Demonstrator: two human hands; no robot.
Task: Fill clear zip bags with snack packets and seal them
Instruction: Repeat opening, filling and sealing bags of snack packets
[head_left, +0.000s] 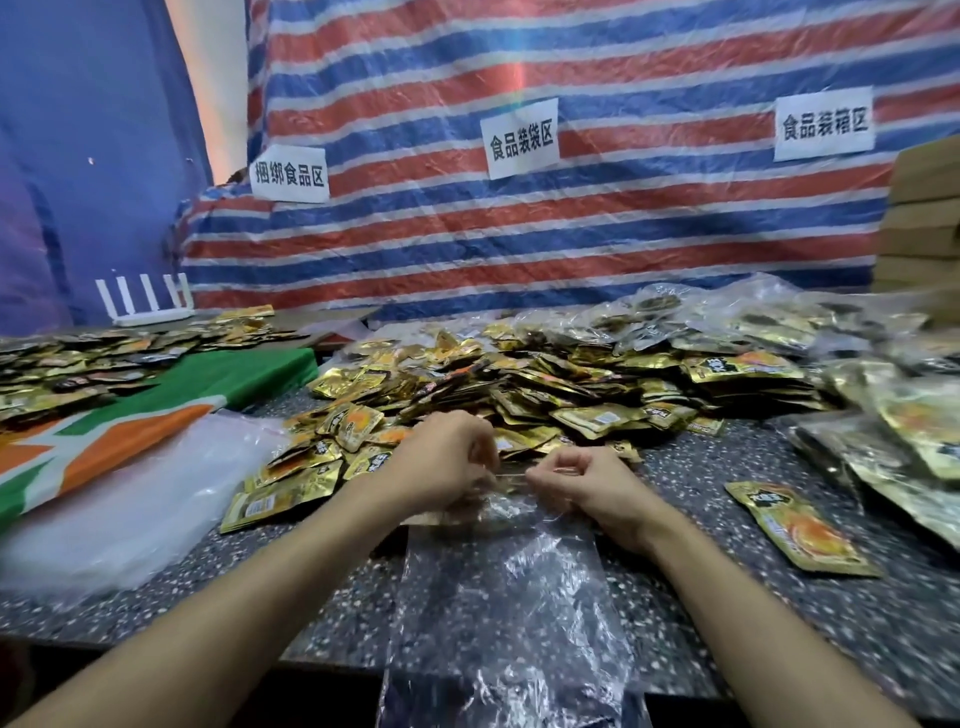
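A clear zip bag (506, 587) lies flat on the speckled table (727, 467), its far end at my hands and its near end hanging over the table's front edge. My left hand (441, 462) and my right hand (582, 478) both pinch the bag's far rim, fingers curled, a small gap between them. Just beyond my hands spreads a big heap of gold snack packets (519, 379). One gold packet (800, 527) lies alone to the right of the bag.
A stack of clear empty bags (119, 504) lies at the left on a green, orange and white cloth (156, 415). Filled clear bags (893, 415) pile up at the right. More packets (78, 364) cover the far left. A striped tarp with paper signs hangs behind.
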